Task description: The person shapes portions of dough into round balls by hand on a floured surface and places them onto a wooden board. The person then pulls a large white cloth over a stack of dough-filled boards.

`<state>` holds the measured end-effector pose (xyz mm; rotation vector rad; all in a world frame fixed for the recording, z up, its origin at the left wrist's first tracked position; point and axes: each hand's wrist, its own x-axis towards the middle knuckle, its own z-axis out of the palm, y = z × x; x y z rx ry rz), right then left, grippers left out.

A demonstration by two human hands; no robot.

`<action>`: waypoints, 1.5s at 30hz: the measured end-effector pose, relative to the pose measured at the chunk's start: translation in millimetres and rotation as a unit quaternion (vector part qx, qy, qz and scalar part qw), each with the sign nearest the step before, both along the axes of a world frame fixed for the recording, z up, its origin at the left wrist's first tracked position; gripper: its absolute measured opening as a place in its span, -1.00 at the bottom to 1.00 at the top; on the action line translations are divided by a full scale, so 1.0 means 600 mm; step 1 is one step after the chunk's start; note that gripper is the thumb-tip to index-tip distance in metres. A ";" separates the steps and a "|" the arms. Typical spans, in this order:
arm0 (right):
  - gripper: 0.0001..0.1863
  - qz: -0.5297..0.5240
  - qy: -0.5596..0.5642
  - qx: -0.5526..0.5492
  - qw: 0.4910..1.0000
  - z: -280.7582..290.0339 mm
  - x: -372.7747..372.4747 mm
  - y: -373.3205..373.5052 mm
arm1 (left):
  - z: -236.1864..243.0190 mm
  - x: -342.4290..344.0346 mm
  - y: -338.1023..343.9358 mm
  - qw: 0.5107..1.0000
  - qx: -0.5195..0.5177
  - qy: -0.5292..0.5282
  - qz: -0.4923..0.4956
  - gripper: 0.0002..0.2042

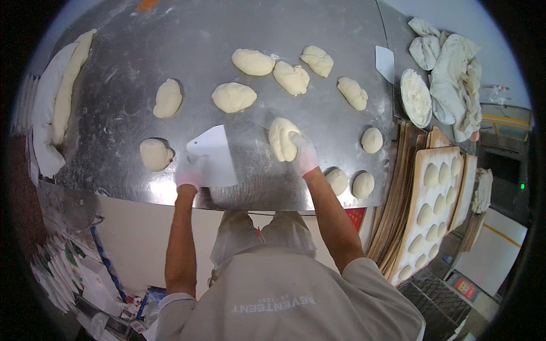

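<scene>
Both of my hands wear white gloves with pink cuffs. At the near edge of the metal table, my left hand grips a flat white dough scraper by its left side. My right hand holds the right side of a folded piece of dough, its fingers curled against it on the tabletop. A round dough piece lies just left of my left hand. Near my right wrist sit two smooth dough balls, one close to the forearm and another further right.
Several loose dough pieces lie across the metal table. A long dough strip rests on cloth at far left. To the right are a second white scraper, a flour bowl, cloths and a board of dough balls.
</scene>
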<state>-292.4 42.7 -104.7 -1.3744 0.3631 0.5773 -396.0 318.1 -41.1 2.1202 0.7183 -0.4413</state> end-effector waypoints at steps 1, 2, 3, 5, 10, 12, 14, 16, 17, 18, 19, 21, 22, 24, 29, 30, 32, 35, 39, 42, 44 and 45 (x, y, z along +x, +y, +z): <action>-0.55 -0.053 0.020 0.044 0.997 -0.004 0.010 -0.005 | 0.011 -0.002 0.015 0.999 0.037 -0.010 0.022 -0.50; -0.57 -0.040 0.023 0.143 0.989 -0.004 0.019 -0.006 | 0.017 -0.003 0.024 0.991 0.122 -0.059 0.018 -0.51; -0.57 -0.007 -0.104 -0.022 0.994 -0.001 0.029 -0.003 | 0.015 -0.001 0.024 0.991 0.115 -0.066 -0.016 -0.51; -0.58 0.027 -0.227 -0.187 0.956 0.012 0.035 0.014 | -0.002 0.011 0.000 0.964 0.225 -0.119 -0.076 -0.52; -0.55 0.225 -0.265 -0.380 0.857 0.054 -0.030 0.040 | -0.054 0.063 -0.113 0.966 -0.048 -0.185 -0.176 -0.42; -0.53 0.284 -0.296 -0.287 0.866 0.057 -0.072 0.025 | -0.051 0.063 -0.144 0.977 -0.105 -0.100 -0.156 -0.35; -0.52 0.314 -0.306 -0.254 0.862 0.051 -0.110 0.008 | -0.039 0.054 -0.165 0.969 -0.136 -0.050 -0.200 -0.33; -0.49 0.261 -0.332 -0.325 0.846 0.039 -0.133 -0.008 | -0.029 0.051 -0.179 0.953 -0.146 0.006 -0.267 -0.43; -0.48 0.259 -0.375 -0.307 0.835 0.031 -0.135 -0.012 | -0.026 0.052 -0.185 0.960 -0.115 0.014 -0.255 -0.49; -0.43 0.256 -0.379 -0.330 0.825 0.023 -0.133 -0.015 | -0.028 0.059 -0.191 0.965 -0.041 0.003 -0.259 -0.58; -0.41 0.247 -0.352 -0.373 0.822 0.014 -0.123 -0.015 | -0.030 0.065 -0.195 0.961 -0.037 -0.031 -0.273 -0.64; -0.35 0.222 -0.365 -0.366 0.827 -0.003 -0.096 -0.009 | -0.037 0.078 -0.201 0.940 0.045 -0.222 -0.257 -0.75; -0.33 0.167 -0.355 -0.391 0.833 -0.009 -0.081 -0.006 | -0.041 0.084 -0.202 0.920 0.097 -0.272 -0.266 -0.81; -0.29 0.228 -0.381 -0.421 0.791 -0.017 -0.060 0.003 | -0.043 0.083 -0.199 0.887 0.093 -0.281 -0.355 -0.79; -0.29 0.321 -0.371 -0.351 0.798 -0.006 -0.081 0.008 | -0.025 0.039 -0.190 0.966 -0.087 -0.156 -0.185 -0.55; -0.33 0.329 -0.370 -0.296 0.817 -0.001 -0.095 0.005 | -0.022 0.032 -0.192 0.977 -0.132 -0.098 -0.137 -0.54; -0.42 0.327 -0.396 -0.264 0.817 0.004 -0.114 -0.002 | -0.018 0.026 -0.200 0.985 -0.088 -0.012 -0.151 -0.57; -0.49 0.314 -0.442 -0.328 0.773 -0.001 -0.111 -0.003 | -0.018 0.039 -0.216 0.963 -0.015 0.002 -0.271 -0.73; -0.52 0.156 -0.455 -0.360 0.800 -0.018 -0.077 0.012 | -0.025 0.063 -0.224 0.952 0.144 -0.146 -0.227 -0.80; -0.54 0.184 -0.404 -0.384 0.810 -0.018 -0.061 0.014 | -0.037 0.062 -0.217 0.929 0.103 -0.209 -0.288 -0.61; -0.50 0.208 -0.449 -0.350 0.795 -0.009 -0.060 0.007 | -0.051 0.054 -0.211 0.974 0.043 -0.164 -0.148 -0.59; -0.48 0.209 -0.424 -0.381 0.795 -0.005 -0.056 0.002 | -0.060 0.051 -0.209 0.977 -0.023 -0.162 -0.140 -0.64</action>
